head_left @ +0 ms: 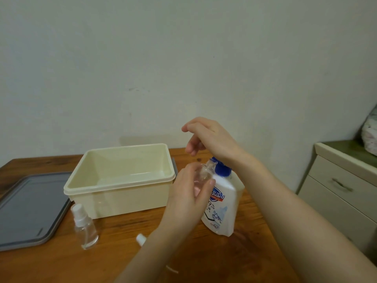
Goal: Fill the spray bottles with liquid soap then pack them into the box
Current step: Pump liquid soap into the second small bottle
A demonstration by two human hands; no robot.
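Wooden table (pixel 126 252) against wall. Our left hand (pixel 187 193) grips uncapped spray bottle (pixel 203 174) at soap bottle (pixel 221 203) nozzle, right edge; right hand (pixel 208 137) loosely curled on pump. Second spray bottle (pixel 84 227) stands before empty box (pixel 120 180); lid (pixel 30 207) left.

The left hand (pixel 186 193) holds a clear spray bottle (pixel 202 176) under the soap bottle (pixel 221 209) pump. The right hand (pixel 210 137) presses on top. A cream box (pixel 120 188) stands open on the tabletop (pixel 122 252).

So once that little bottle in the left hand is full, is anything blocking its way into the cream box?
Nothing visible does. The box sits open just left of the held bottle. Its grey lid lies off to the side and the box looks empty.
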